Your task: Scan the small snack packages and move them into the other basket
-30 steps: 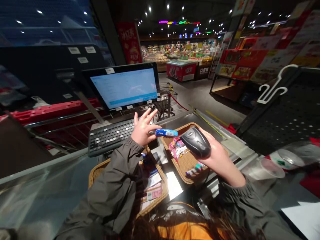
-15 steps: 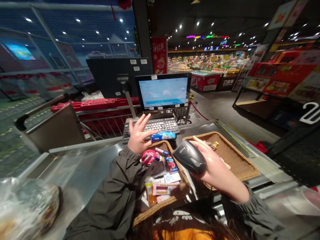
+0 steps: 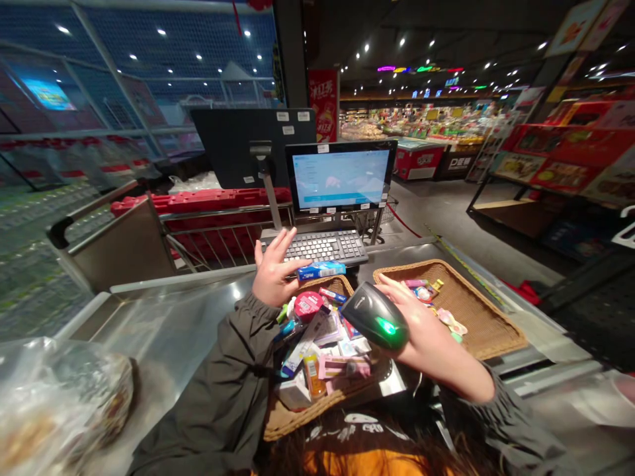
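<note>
**A:** What's the left hand up to?

**B:** Holding a slim blue-and-white carton, it seems, pinched at one end by the thumb and forefinger, with the other fingers fanned wide. The carton sits just above the middle of the frame, nearly level, its long axis running sideways and its free end pointing right, toward the other hand.

**A:** And the right hand?

**B:** Closed firmly around a black handheld barcode scanner, with a green light glowing on top. Its long axis slants from lower right to upper left, so the nose points up and left, toward the carton.

**A:** Are they touching?

**B:** No, the scanner's nose is near the carton but apart from it, just below and to the right. The left hand is the nearer one, since it's holding the carton.

**A:** What's underneath?

**B:** A brown wicker basket heaped with small packaged goods sits below the carton. A second wicker basket, holding only a few small items, lies to the right. Beyond the carton, at centre, is a black keyboard.
</note>
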Demonstrator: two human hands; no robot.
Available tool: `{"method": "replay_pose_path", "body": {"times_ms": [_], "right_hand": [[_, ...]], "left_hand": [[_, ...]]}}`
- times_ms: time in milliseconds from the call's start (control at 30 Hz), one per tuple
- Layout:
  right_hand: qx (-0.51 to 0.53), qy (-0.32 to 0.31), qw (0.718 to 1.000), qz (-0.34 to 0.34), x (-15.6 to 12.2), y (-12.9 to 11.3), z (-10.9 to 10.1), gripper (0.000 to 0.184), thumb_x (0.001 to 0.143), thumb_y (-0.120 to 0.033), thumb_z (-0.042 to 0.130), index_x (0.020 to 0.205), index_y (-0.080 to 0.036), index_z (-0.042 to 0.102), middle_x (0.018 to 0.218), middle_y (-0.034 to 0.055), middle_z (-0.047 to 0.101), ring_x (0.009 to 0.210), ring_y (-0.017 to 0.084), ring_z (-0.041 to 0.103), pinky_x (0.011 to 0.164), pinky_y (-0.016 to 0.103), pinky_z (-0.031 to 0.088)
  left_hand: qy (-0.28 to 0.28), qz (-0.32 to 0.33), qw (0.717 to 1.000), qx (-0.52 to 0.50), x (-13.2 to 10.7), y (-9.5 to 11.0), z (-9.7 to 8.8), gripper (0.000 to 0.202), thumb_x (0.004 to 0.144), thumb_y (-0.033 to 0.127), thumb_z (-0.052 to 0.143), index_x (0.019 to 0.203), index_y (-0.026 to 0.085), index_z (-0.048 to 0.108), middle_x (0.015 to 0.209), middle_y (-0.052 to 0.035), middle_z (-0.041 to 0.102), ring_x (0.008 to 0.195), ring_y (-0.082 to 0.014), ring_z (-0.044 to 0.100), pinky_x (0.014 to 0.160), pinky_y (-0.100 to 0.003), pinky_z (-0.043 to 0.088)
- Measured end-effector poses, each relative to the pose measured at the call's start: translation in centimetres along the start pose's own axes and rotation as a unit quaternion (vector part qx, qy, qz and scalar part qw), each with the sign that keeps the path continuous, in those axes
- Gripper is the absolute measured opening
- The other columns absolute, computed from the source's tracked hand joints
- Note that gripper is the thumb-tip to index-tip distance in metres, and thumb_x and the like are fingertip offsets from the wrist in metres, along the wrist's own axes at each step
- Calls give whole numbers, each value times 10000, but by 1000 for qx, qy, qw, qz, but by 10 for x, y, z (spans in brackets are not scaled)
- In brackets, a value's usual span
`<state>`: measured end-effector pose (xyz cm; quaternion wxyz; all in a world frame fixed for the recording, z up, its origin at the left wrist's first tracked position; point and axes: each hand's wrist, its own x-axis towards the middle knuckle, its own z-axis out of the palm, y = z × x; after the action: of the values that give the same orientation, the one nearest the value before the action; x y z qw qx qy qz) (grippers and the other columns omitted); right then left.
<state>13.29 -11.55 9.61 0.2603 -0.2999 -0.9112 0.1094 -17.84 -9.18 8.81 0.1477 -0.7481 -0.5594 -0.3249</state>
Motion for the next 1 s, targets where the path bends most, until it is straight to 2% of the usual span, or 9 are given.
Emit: {"method": "replay_pose_path", "body": {"times_ms": [300, 467, 600, 700, 900, 1000], "right_hand": [[-5, 12, 1000, 7, -4, 3, 2, 433, 775, -266, 694, 1205, -220, 657, 1364, 144, 592, 1394, 383, 433, 1128, 628, 385], [-12, 24, 999, 39, -8, 14, 4, 426, 767, -271, 692, 1189, -224, 663, 1357, 137, 605, 1361, 400, 463, 1116, 657, 375], [-9, 27, 998, 52, -10, 22, 3, 445, 770, -277, 683, 1208, -207, 651, 1326, 145, 625, 1299, 369, 533, 1118, 616, 398], [-1, 30, 998, 57, -14, 28, 4, 460, 772, -288, 689, 1219, -190, 645, 1321, 149, 630, 1314, 368, 523, 1138, 606, 380], [21, 35, 997, 67, -26, 39, 2, 471, 787, -306, 699, 1243, -202, 635, 1335, 136, 628, 1331, 353, 516, 1175, 585, 346], [14, 34, 997, 73, -32, 44, -4, 432, 810, -311, 673, 1230, -216, 642, 1304, 123, 654, 1311, 345, 540, 1176, 591, 342]], "left_hand": [[-14, 11, 1000, -15, -6, -2, 6, 215, 834, 324, 618, 984, 304, 770, 1566, -74, 401, 1472, -299, 320, 1175, -648, 58], [-82, 19, 996, -28, -17, 4, 16, 205, 848, 327, 625, 994, 313, 767, 1557, -80, 416, 1466, -302, 331, 1171, -662, 39], [-130, 42, 990, -39, -32, 13, 34, 242, 799, 249, 643, 997, 311, 768, 1553, -91, 421, 1453, -316, 355, 1168, -669, 47], [-158, 56, 985, -39, -47, 22, 48, 294, 770, 193, 652, 1016, 308, 764, 1561, -112, 400, 1455, -319, 351, 1163, -674, 74], [-229, 79, 970, 1, -72, 41, 67, 359, 727, 182, 708, 1075, 265, 739, 1572, -155, 365, 1435, -375, 369, 1138, -733, 92], [-240, 81, 967, 30, -81, 52, 71, 381, 739, 156, 684, 1106, 252, 720, 1560, -157, 384, 1414, -363, 408, 1151, -724, 115]]}}
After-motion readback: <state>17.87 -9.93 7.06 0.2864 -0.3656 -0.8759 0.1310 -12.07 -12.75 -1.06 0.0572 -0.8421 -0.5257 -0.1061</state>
